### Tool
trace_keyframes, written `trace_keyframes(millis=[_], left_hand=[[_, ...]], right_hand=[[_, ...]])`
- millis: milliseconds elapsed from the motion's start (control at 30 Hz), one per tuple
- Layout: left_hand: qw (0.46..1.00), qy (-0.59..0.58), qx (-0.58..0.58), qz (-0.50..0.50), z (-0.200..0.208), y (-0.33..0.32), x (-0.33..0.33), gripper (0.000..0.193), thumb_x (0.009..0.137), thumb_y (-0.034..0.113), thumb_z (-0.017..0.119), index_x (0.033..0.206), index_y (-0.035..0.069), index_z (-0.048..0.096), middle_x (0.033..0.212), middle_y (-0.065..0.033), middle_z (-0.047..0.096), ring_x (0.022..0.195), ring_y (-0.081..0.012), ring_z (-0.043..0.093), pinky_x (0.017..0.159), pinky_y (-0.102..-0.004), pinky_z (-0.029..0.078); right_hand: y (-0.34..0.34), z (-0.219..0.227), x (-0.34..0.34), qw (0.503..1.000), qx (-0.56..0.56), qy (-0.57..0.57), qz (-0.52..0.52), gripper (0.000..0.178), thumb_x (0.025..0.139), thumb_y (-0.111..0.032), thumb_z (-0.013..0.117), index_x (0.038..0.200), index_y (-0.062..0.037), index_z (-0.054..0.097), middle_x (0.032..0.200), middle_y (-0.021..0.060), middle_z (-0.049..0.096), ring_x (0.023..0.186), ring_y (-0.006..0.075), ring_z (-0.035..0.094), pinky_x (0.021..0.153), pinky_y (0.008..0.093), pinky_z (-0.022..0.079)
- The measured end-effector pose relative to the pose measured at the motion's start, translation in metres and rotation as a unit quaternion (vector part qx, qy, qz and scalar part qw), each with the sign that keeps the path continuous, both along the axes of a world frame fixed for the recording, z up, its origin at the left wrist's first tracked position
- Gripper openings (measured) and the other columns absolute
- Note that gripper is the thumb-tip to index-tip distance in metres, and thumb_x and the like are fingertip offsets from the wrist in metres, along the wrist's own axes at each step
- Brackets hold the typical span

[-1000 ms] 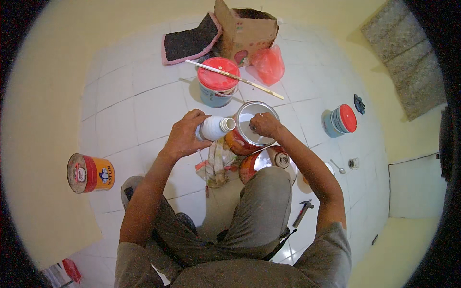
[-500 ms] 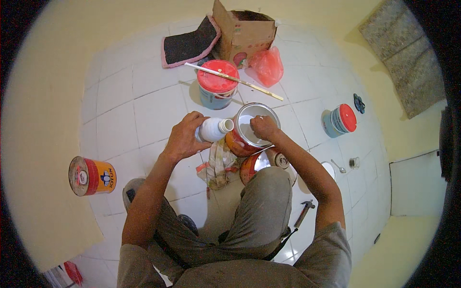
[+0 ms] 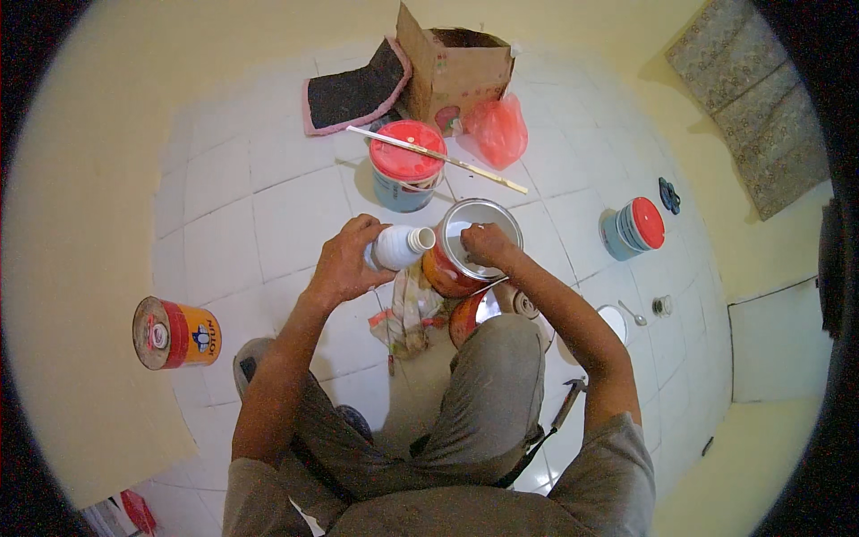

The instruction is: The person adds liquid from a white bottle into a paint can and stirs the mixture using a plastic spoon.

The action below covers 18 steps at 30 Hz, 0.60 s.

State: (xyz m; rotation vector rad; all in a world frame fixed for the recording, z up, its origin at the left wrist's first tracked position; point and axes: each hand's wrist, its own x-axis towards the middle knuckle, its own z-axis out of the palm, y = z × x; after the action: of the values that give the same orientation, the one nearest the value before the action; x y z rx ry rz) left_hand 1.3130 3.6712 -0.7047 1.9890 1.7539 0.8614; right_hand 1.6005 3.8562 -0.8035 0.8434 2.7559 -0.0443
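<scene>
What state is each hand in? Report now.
Left hand: closed around a white bottle.
Right hand: curled at the open can; anything held cannot be told.

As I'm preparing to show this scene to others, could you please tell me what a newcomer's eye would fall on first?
Probably the white bottle near the centre, tilted in the left hand toward an orange-and-red can, with the right hand at the can's opening. Just beyond, a long stick lies across a bucket's bright red lid, with a pink plastic bag behind.
</scene>
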Motion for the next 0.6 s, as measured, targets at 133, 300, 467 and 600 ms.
trace_keyframes(millis=[133,300,467,600], left_hand=[[1.000,0.003,0.011,0.000,0.008,-0.001,-0.003,0.069,0.063,0.023,0.092,0.126,0.009,0.069,0.125,-0.0129,0.064,0.116,-0.0333,0.066,0.099,-0.0455,0.055],[1.000,-0.002,0.027,-0.001,0.003,0.003,-0.001,0.068,0.063,0.022,0.092,0.126,0.009,0.070,0.125,-0.0126,0.064,0.115,-0.0332,0.066,0.098,-0.0455,0.056],[1.000,0.010,0.020,0.001,0.004,0.001,-0.001,0.070,0.063,0.022,0.092,0.128,0.009,0.069,0.124,-0.0121,0.064,0.115,-0.0325,0.066,0.099,-0.0452,0.056],[1.000,0.008,0.006,-0.001,0.002,0.000,-0.003,0.078,0.060,0.025,0.096,0.130,0.008,0.067,0.130,-0.0151,0.064,0.119,-0.0362,0.065,0.103,-0.0455,0.054]], right_hand=[[0.005,0.002,-0.004,1.000,0.019,-0.010,-0.018,0.024,0.084,-0.023,0.076,0.098,-0.0033,0.072,0.095,0.0194,0.076,0.093,0.0354,0.076,0.080,0.0504,0.062],[0.012,0.007,0.007,0.999,0.023,-0.017,-0.020,0.015,0.089,-0.016,0.066,0.097,-0.0050,0.072,0.094,0.0191,0.075,0.090,0.0354,0.076,0.077,0.0532,0.060],[0.009,0.030,0.015,0.998,0.051,-0.025,0.009,0.015,0.086,-0.016,0.068,0.097,-0.0066,0.073,0.097,0.0188,0.074,0.090,0.0343,0.076,0.078,0.0489,0.060],[0.004,0.045,0.015,0.997,0.061,-0.047,0.025,0.014,0.085,-0.017,0.070,0.095,-0.0077,0.073,0.098,0.0183,0.074,0.092,0.0338,0.076,0.079,0.0490,0.060]])
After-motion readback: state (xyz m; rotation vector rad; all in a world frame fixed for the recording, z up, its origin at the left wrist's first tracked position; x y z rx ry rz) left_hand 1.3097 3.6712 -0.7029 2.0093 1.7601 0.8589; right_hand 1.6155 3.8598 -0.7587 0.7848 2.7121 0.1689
